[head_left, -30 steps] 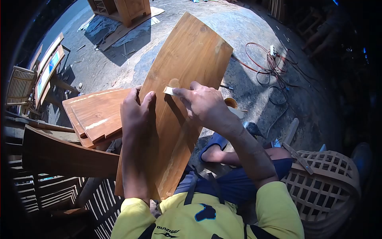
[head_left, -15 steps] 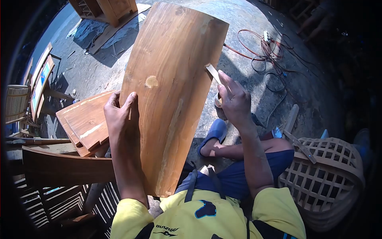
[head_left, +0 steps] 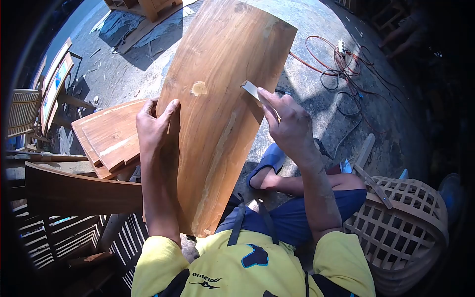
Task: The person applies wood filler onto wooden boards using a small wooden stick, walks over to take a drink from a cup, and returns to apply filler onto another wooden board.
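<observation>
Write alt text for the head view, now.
Left hand grips a long wooden board with pale patches; right hand holds a small flat pale tool over it. Boards lie left, tangled cables upper right.

One head-worn camera, looking forward and steeply down.
From up at the wearer's head, it takes in the yellow short-sleeved shirt [head_left: 232, 267] at the bottom and, close in front, the long brown wooden board [head_left: 217, 114], its near edge by the shirt and its far edge up by the top of the view. Past the board's right edge it reaches out over the rough grey ground [head_left: 316, 119], bent by the wide lens.
</observation>
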Demonstrator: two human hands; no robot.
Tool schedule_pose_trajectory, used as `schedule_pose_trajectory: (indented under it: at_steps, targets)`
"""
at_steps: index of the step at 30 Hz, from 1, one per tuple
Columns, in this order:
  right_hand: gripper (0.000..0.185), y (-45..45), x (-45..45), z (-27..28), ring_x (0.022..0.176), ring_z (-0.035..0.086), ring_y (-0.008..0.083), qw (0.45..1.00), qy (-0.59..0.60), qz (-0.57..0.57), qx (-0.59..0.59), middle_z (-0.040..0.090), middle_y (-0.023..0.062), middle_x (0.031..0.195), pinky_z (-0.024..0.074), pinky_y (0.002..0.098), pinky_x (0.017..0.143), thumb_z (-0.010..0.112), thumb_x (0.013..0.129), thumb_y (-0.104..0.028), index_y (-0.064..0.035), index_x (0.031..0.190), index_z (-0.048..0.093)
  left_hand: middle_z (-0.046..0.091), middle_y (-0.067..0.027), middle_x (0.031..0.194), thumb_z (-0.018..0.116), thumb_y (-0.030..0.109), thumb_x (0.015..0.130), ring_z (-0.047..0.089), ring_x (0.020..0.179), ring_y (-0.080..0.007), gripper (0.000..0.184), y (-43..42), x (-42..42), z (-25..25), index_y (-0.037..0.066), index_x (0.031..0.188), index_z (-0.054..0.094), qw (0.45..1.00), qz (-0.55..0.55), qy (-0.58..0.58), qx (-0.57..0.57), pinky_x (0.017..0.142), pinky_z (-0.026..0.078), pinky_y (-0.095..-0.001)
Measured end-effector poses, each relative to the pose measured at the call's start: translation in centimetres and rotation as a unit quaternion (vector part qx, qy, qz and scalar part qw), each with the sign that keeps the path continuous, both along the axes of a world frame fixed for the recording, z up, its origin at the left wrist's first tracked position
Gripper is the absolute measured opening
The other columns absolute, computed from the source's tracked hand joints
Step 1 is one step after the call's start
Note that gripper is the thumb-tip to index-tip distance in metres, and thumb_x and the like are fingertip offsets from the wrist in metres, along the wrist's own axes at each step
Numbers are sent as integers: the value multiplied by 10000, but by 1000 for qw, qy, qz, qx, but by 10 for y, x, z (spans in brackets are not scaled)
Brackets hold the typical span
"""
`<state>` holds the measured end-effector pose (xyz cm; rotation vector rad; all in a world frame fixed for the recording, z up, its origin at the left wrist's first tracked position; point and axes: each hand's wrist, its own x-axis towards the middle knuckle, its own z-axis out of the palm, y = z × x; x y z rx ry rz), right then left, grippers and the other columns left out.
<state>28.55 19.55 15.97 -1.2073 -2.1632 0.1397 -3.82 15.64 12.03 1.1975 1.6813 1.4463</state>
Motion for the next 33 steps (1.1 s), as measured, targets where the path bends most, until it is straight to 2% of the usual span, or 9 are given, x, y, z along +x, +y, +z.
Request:
schedule_pose_trajectory:
  at_steps: [2,8,11,13,16,18,21,23,33]
  targets:
    - [368,2,-6,2,749,678,308,998,-13,21,61,647,125,857,541,425,664,715,925,-117,-137,1291,678,741,-114,1046,819,150,889,663,933,-128,390,0,1,-1,-88,1159,670,1000,4,10,5,852,522,-278]
    - [291,21,-15,12,718,675,282,998,-21,-6,-53,647,145,831,539,365,649,679,962,-137,-128,1252,688,745,-129,1026,814,174,892,666,934,-129,404,3,-2,-12,-97,1152,665,999,13,34,16,846,524,-281]
    - [243,36,3,5,721,725,216,997,76,11,-7,706,125,888,546,335,559,665,971,-167,-121,1209,654,750,-132,998,809,206,896,666,909,-123,423,6,-8,-24,-97,1155,667,996,23,81,15,826,527,-287]
    - [182,39,24,15,824,745,298,951,124,-121,-256,723,183,866,573,364,620,580,1013,-167,-94,1158,664,756,-116,992,793,229,910,664,883,-118,402,7,-8,-27,-79,1145,687,999,16,46,2,806,530,-295]
    - [214,63,72,-38,867,727,383,926,132,-179,-304,718,217,844,576,453,720,523,1014,-172,-71,1119,680,758,-94,977,768,253,933,661,862,-113,384,10,-19,-44,-64,1141,704,995,24,84,-49,792,530,-293]
    - [224,93,120,-123,923,711,419,941,-31,-187,-281,726,226,887,561,506,820,544,964,-153,-76,1097,708,756,-92,965,758,264,942,657,857,-111,392,3,-28,-39,-66,1146,704,993,38,96,-62,788,527,-291]
    - [241,81,128,-164,956,722,375,929,-249,-123,-243,740,188,987,577,480,860,582,903,-158,-137,1057,766,746,-87,928,745,289,955,639,837,-108,424,13,-19,-49,-76,1166,696,987,44,138,-75,777,514,-287]
    - [225,100,140,-222,936,726,355,935,-281,-116,-182,747,172,982,582,475,829,599,880,-127,-108,1020,775,730,-81,898,748,298,953,615,812,-107,440,16,-27,-59,-84,1165,691,982,45,168,-78,762,503,-290]
    - [189,138,110,-255,942,752,336,866,-398,-65,-295,757,191,975,601,455,812,635,867,-157,-45,943,768,644,-2,823,747,246,966,532,743,-65,380,23,-13,-58,-80,1154,691,982,40,151,-108,672,454,-249]
